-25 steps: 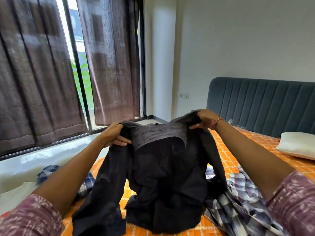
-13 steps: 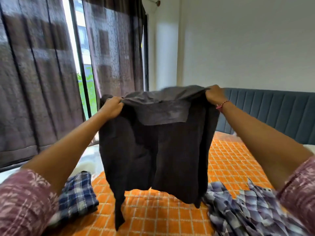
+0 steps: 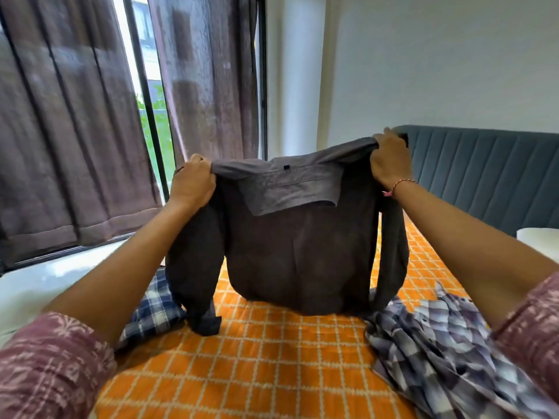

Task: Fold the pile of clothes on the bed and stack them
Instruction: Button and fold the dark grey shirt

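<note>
While both hands [image 3: 192, 184] grip its shoulders, dark shirt [image 3: 302, 252] hangs between

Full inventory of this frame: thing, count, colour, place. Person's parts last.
dark shirt: 1, charcoal grey, held up by its shoulders over the bed, hem and left cuff touching the bedspread
blue plaid garment: 1, navy and white, on the bed under the left forearm
grey plaid shirt: 1, grey-lilac and white, crumpled on the bed at right
bedspread: 1, orange with white grid, covering the bed
headboard: 1, teal, padded, right rear
pillow: 1, white, right edge by the headboard
curtains: 2 panels, brown, over the window at left
left hand: 1, grips the shirt's left shoulder
right hand: 1, grips the shirt's right shoulder, thread bracelet on the wrist
sleeves: 2, maroon print, bottom corners
</note>
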`<control>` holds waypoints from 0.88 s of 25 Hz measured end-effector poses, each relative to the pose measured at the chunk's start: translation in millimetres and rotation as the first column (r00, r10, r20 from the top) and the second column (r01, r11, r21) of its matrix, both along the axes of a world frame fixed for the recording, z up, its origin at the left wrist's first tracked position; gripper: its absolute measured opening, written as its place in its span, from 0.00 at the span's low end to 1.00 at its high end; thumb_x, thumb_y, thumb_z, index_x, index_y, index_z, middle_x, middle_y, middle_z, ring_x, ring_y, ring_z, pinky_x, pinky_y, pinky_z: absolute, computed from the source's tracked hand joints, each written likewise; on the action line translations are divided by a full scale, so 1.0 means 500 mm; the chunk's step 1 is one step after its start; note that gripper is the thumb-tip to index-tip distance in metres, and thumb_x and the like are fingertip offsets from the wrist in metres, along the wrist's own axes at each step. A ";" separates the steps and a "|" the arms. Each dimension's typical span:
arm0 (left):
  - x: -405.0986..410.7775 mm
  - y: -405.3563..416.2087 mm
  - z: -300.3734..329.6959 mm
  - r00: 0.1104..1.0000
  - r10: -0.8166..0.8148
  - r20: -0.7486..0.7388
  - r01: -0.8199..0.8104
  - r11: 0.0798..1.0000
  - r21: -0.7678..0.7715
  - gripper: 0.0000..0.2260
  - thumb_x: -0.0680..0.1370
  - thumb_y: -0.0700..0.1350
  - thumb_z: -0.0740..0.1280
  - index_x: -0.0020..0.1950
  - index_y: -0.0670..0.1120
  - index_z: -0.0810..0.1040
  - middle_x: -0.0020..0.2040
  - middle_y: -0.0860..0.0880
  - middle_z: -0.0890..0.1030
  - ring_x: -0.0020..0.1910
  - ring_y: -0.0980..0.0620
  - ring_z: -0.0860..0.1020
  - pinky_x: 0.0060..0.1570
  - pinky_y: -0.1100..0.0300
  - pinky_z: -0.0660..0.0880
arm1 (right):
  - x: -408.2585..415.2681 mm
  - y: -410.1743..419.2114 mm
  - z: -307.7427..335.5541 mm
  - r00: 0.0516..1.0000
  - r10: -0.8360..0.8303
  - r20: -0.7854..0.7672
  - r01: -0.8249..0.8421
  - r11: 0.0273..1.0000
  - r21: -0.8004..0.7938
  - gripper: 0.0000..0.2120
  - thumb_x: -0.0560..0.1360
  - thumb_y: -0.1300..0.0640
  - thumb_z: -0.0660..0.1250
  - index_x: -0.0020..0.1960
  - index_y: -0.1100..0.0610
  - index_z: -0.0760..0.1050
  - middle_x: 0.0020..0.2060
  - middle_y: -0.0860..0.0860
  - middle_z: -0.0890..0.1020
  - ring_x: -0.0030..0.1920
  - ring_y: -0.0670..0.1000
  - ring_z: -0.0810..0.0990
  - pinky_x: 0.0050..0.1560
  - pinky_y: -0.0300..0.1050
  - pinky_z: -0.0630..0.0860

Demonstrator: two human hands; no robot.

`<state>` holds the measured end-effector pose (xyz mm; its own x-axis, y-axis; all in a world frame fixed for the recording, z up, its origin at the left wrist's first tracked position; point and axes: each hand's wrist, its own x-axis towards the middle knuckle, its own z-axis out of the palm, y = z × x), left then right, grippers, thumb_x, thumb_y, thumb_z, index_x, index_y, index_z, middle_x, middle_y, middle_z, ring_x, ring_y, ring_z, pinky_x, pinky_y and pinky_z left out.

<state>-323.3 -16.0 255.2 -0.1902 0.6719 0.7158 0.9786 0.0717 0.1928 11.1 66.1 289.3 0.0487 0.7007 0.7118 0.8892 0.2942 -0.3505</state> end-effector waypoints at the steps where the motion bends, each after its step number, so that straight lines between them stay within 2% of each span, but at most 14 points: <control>1: -0.007 0.004 -0.004 0.999 -0.034 0.024 0.034 0.999 0.014 0.12 0.77 0.36 0.58 0.55 0.34 0.76 0.57 0.35 0.74 0.53 0.33 0.75 0.50 0.42 0.73 | 0.004 0.000 -0.009 1.000 -0.004 -0.028 0.004 1.000 0.000 0.19 0.74 0.70 0.53 0.62 0.66 0.73 0.69 0.61 0.69 0.64 0.65 0.71 0.61 0.55 0.70; 3: -0.015 0.000 -0.008 0.992 -0.065 0.106 0.068 0.997 -0.029 0.11 0.77 0.36 0.58 0.54 0.32 0.76 0.57 0.33 0.75 0.53 0.33 0.75 0.52 0.43 0.72 | 0.017 -0.002 -0.019 1.000 -0.001 -0.010 0.000 0.996 -0.093 0.14 0.75 0.69 0.54 0.55 0.67 0.75 0.58 0.65 0.76 0.59 0.66 0.75 0.51 0.51 0.71; 5: -0.011 -0.007 -0.023 0.966 -0.025 0.258 0.116 0.932 -0.342 0.13 0.79 0.38 0.58 0.56 0.31 0.75 0.59 0.31 0.76 0.57 0.34 0.75 0.54 0.48 0.71 | 0.018 -0.005 -0.027 0.991 0.080 0.109 -0.032 0.925 -0.380 0.10 0.76 0.68 0.55 0.45 0.70 0.75 0.46 0.67 0.78 0.48 0.65 0.78 0.41 0.45 0.67; 7: -0.002 -0.027 -0.060 0.902 0.102 0.421 0.216 0.736 -0.641 0.14 0.81 0.40 0.58 0.62 0.33 0.73 0.59 0.33 0.77 0.59 0.37 0.76 0.50 0.52 0.74 | 0.023 -0.014 -0.045 0.964 0.193 0.185 -0.016 0.732 -0.681 0.10 0.76 0.68 0.58 0.37 0.66 0.72 0.34 0.60 0.77 0.34 0.57 0.77 0.33 0.42 0.68; 8: 0.000 -0.035 -0.084 0.819 0.185 0.542 0.319 0.638 -0.701 0.14 0.81 0.39 0.56 0.63 0.34 0.71 0.57 0.33 0.78 0.57 0.37 0.78 0.44 0.54 0.78 | 0.024 -0.016 -0.063 0.967 0.224 0.118 -0.044 0.608 -0.793 0.11 0.76 0.68 0.59 0.36 0.62 0.72 0.29 0.56 0.77 0.29 0.52 0.76 0.30 0.41 0.70; 9: -0.003 -0.040 -0.118 0.770 0.172 0.615 0.432 0.569 -0.699 0.14 0.82 0.38 0.53 0.63 0.34 0.69 0.55 0.33 0.78 0.52 0.37 0.81 0.37 0.54 0.80 | 0.024 -0.012 -0.084 0.972 0.230 0.041 -0.078 0.484 -0.871 0.10 0.76 0.67 0.61 0.37 0.61 0.72 0.26 0.53 0.79 0.25 0.49 0.78 0.29 0.40 0.74; 11: -0.002 -0.034 -0.184 0.589 0.223 0.776 0.570 0.566 -0.596 0.16 0.82 0.37 0.47 0.66 0.36 0.66 0.60 0.34 0.76 0.41 0.41 0.84 0.30 0.56 0.81 | 0.019 -0.002 -0.132 0.945 0.325 0.035 -0.084 0.346 -0.934 0.06 0.77 0.63 0.64 0.42 0.63 0.76 0.34 0.56 0.82 0.26 0.49 0.81 0.31 0.40 0.79; 13: -0.008 -0.007 -0.258 0.410 0.241 0.880 0.622 0.632 -0.463 0.16 0.82 0.37 0.46 0.65 0.39 0.68 0.62 0.36 0.73 0.36 0.43 0.83 0.28 0.58 0.80 | 0.006 0.046 -0.179 0.922 0.371 0.108 -0.058 0.410 -0.910 0.13 0.75 0.51 0.69 0.51 0.61 0.80 0.46 0.53 0.83 0.37 0.49 0.82 0.38 0.34 0.76; 15: -0.015 0.033 -0.320 0.249 0.258 0.934 0.581 0.732 -0.357 0.13 0.83 0.37 0.49 0.61 0.40 0.70 0.57 0.38 0.75 0.39 0.43 0.79 0.29 0.57 0.80 | -0.006 0.111 -0.242 0.933 0.342 0.110 -0.040 0.404 -0.914 0.18 0.72 0.45 0.71 0.54 0.57 0.81 0.49 0.48 0.84 0.45 0.48 0.82 0.44 0.31 0.74; 17: -0.021 0.088 -0.361 0.222 0.282 0.933 0.523 0.773 -0.358 0.11 0.82 0.37 0.52 0.56 0.41 0.73 0.46 0.42 0.78 0.37 0.47 0.77 0.33 0.59 0.78 | -0.023 0.186 -0.303 0.936 0.325 0.138 -0.022 0.444 -0.896 0.18 0.76 0.47 0.67 0.57 0.60 0.80 0.50 0.54 0.84 0.52 0.53 0.81 0.49 0.36 0.73; 18: -0.023 0.117 -0.360 0.260 0.274 0.926 0.490 0.788 -0.371 0.11 0.82 0.37 0.53 0.53 0.42 0.74 0.40 0.45 0.78 0.35 0.50 0.77 0.33 0.62 0.75 | -0.046 0.209 -0.317 0.945 0.321 0.072 -0.084 0.446 -0.891 0.18 0.78 0.50 0.64 0.59 0.63 0.78 0.54 0.58 0.82 0.55 0.55 0.80 0.49 0.37 0.72; 20: -0.037 0.207 -0.307 0.411 0.179 0.894 0.435 0.823 -0.365 0.13 0.80 0.34 0.54 0.41 0.45 0.74 0.32 0.50 0.75 0.33 0.53 0.76 0.27 0.72 0.69 | -0.097 0.290 -0.292 0.971 0.216 -0.103 -0.215 0.601 -0.769 0.15 0.79 0.61 0.60 0.62 0.67 0.75 0.61 0.61 0.78 0.61 0.59 0.77 0.44 0.39 0.73; 21: -0.046 0.253 -0.260 0.524 0.090 0.847 0.392 0.857 -0.333 0.15 0.80 0.34 0.55 0.37 0.48 0.71 0.32 0.51 0.73 0.35 0.52 0.74 0.25 0.73 0.67 | -0.115 0.331 -0.251 0.980 0.143 -0.136 -0.197 0.725 -0.660 0.15 0.78 0.65 0.57 0.63 0.67 0.74 0.63 0.61 0.76 0.63 0.60 0.75 0.47 0.39 0.74; 22: -0.058 0.300 -0.202 0.600 -0.004 0.800 0.347 0.903 -0.255 0.16 0.80 0.34 0.55 0.35 0.48 0.69 0.33 0.51 0.71 0.38 0.50 0.72 0.26 0.72 0.66 | -0.126 0.373 -0.196 0.964 0.089 -0.249 -0.215 0.813 -0.542 0.18 0.77 0.67 0.54 0.64 0.65 0.74 0.65 0.62 0.74 0.65 0.61 0.73 0.57 0.39 0.73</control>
<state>-352.4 133.9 154.4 -0.3975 0.9153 0.0652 0.4726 0.1433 0.8696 -51.8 252.7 191.1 0.0065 0.9837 0.1797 0.7403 0.1161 -0.6622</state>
